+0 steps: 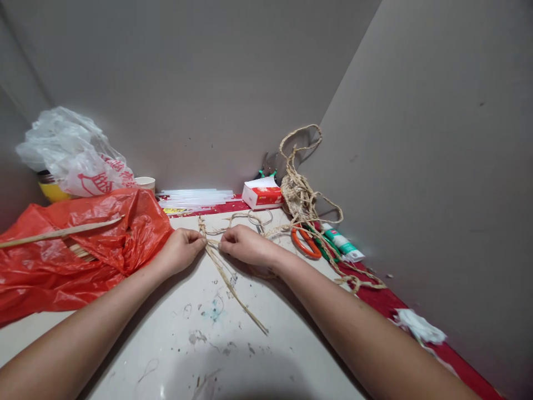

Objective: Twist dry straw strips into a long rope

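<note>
My left hand (185, 244) pinches the end of a straw braid (201, 224) where its loose strands begin. Facing it, my right hand (241, 244) is closed, its thumb and fingertips gripping a strand that runs across the short gap between the hands. Other loose straw strands (235, 291) hang from the left fingertips and trail toward me over the pale, stained board (166, 355). Behind my right hand the finished braid curves away and joins a tangled heap of braided cord (300, 194) against the wall.
A red plastic bag (141, 222) with straw in it lies left, below a clear bag (79, 153). Along the back are a paper cup (145, 183), translucent sticks (197, 196) and a small red-white box (262, 194). Orange-handled scissors (306, 244) and a tube (343, 244) lie right.
</note>
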Action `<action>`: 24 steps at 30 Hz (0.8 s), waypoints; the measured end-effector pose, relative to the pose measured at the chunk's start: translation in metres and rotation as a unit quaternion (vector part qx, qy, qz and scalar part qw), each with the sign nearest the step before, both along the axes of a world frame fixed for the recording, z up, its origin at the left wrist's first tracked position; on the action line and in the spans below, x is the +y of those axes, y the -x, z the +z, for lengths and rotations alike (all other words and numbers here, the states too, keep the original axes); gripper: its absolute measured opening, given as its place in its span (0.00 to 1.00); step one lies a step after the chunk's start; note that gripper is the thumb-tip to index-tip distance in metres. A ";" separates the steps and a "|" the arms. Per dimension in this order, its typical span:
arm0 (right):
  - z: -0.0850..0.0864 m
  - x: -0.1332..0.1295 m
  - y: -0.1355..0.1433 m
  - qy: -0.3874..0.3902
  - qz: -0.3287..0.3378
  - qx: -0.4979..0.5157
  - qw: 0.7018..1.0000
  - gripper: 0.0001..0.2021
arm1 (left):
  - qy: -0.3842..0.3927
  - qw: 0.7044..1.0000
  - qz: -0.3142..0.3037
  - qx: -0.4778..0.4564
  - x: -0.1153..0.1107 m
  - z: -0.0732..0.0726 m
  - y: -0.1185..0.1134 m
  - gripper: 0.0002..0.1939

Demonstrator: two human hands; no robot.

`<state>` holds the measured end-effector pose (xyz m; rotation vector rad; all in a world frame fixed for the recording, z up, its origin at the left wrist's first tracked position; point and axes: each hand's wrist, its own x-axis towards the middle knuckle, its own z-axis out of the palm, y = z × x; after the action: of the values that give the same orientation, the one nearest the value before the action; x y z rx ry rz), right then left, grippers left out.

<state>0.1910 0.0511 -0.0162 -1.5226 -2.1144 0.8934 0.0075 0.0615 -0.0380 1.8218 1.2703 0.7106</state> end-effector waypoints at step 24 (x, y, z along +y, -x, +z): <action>0.053 -0.064 0.074 -0.072 0.105 -0.237 0.963 0.15 | 0.262 0.931 0.058 -0.249 -0.002 0.002 0.002 0.09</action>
<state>0.1170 -0.0131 0.0372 -1.5747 -2.6519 0.4472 0.0052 0.0598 -0.0361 1.0532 1.0923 0.7475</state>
